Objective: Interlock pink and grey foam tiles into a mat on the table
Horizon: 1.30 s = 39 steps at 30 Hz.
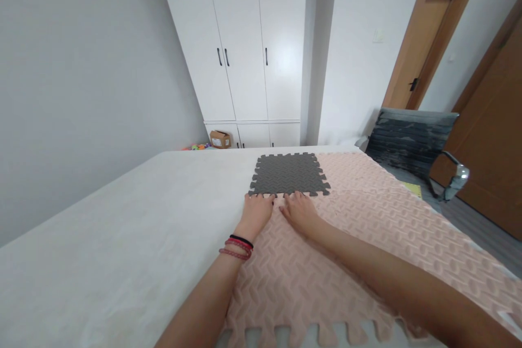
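Observation:
A dark grey foam mat tile [289, 173] with toothed edges lies at the far middle of the white surface. Its near edge meets a pink foam mat tile [281, 277] with a raised zigzag pattern. My left hand [258, 211], with red and black bracelets [238, 247] at the wrist, rests palm down at the left part of this seam, fingertips touching the grey edge. My right hand [300, 212] presses down beside it, its thumb apart over the pink tile. Neither hand is wrapped round anything visible. Some fingertips are hard to make out against the grey teeth.
More pink matting [391, 206] covers the right side. The white surface [122, 244] stretches left to the wall. Beyond it stand a white wardrobe [281, 38] and a cardboard box [221, 140]. A dark chair [410, 138] is at the right, near wooden doors [424, 43].

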Motion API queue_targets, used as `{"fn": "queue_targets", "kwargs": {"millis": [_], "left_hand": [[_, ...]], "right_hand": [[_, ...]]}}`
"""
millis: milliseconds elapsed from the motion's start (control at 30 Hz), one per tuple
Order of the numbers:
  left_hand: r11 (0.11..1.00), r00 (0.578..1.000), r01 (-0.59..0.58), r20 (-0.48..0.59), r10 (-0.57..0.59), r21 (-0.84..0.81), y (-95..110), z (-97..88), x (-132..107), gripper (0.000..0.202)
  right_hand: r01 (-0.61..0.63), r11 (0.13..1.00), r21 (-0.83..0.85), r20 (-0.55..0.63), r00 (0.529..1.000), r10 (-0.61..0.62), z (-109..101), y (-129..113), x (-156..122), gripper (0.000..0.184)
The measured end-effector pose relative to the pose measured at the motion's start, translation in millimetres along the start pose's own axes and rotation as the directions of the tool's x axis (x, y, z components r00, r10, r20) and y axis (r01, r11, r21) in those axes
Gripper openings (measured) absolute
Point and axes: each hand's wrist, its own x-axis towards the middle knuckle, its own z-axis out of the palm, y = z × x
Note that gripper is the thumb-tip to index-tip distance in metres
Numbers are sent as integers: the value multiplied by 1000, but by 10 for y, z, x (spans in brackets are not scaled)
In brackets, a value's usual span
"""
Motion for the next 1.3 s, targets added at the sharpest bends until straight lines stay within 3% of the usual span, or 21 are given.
{"fn": "queue_targets", "kwargs": {"millis": [333, 533, 667, 767, 967, 1300], "left_hand": [[1000, 999, -9, 54, 10, -23, -5, -48, 90, 35], [1000, 999, 6, 44, -5, -27, -55, -88, 17, 38], [1000, 1000, 16, 17, -16, -13, 26, -40, -6, 38], [1000, 1000, 7, -1, -7, -5, 61, -3, -5, 37], [1000, 1000, 3, -21, -3, 2, 29, 33, 4, 38], [998, 998, -55, -27, 55, -13, 39, 14, 5, 34]], "right_hand": [[69, 997, 35, 43, 997, -71, -66, 86, 100, 55], [198, 975, 97, 105, 973, -207, -120, 517, -31, 55], [72, 994, 77, 116, 990, -80, -153, 882, -152, 53], [-5, 997, 72, 132, 991, -5, -121, 1009, -243, 52], [-50, 995, 91, 133, 990, 37, -54, 1029, -266, 52], [0, 996, 89, 135, 991, -12, -159, 1065, -237, 51]]}}
